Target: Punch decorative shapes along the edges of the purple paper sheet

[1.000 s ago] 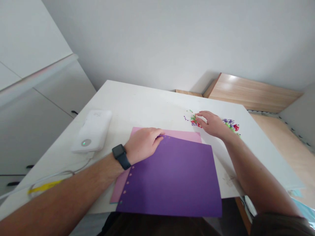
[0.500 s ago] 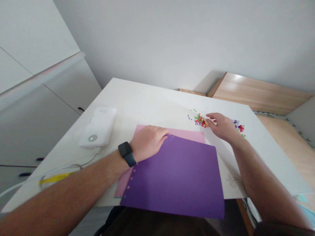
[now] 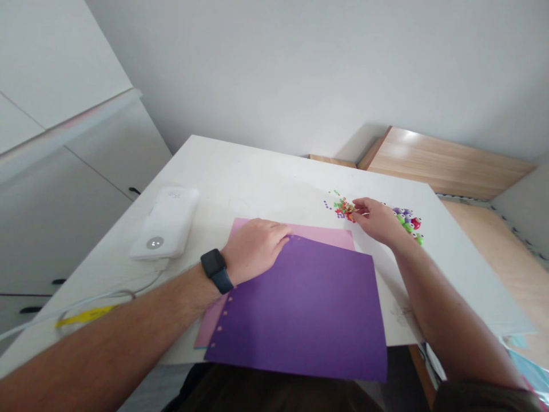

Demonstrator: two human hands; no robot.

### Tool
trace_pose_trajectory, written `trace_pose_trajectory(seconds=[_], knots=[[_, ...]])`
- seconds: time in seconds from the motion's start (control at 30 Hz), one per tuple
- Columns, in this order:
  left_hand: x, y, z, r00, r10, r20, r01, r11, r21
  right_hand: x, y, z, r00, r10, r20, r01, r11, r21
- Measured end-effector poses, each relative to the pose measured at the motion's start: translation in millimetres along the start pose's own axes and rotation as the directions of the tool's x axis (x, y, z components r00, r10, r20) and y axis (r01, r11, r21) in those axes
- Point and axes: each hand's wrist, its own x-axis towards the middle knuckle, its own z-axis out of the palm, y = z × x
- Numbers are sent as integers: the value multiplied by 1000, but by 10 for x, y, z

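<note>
A dark purple sheet (image 3: 309,309) with a row of punched holes on its left edge lies on a pink sheet (image 3: 321,232) near the table's front edge. My left hand (image 3: 255,247), a black watch on its wrist, rests knuckles up at the purple sheet's top left corner, fingers curled. My right hand (image 3: 377,220) reaches past the sheets, fingertips pinched at a small heap of red, green and purple bits (image 3: 343,207). What the fingers hold is too small to name. Purple, green and red googly-eyed pieces (image 3: 407,220) lie just behind that hand.
A white table (image 3: 257,177) carries a white box with a lit button (image 3: 165,226) at the left, its cable (image 3: 86,303) running off with a yellow tag. White cabinets stand left, a wooden board at the back right.
My right hand's fingers have closed from flat over the small bits into a pinch at the heap. My left hand stays on the purple sheet. The view has shifted slightly.
</note>
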Motion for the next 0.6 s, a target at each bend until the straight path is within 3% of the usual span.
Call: trace_pose_trajectory(seconds=[0.1,0.23,0.43,0.6], knots=[[7,4,-8,1000,-3,-2,3,1000,-4,26,56,29,997,-4,-80,15,990,142],[11,6,-12,1000,-1,-6,1,1000,-4,-11,143,-76,992,25,-127,-5,988,151],[6,-9,4,1000,-6,-12,6,1000,1,-200,260,-285,1000,18,-3,-18,996,82],[5,-14,16,1000,-3,-14,3,1000,9,-284,392,-269,998,7,65,-13,996,92]])
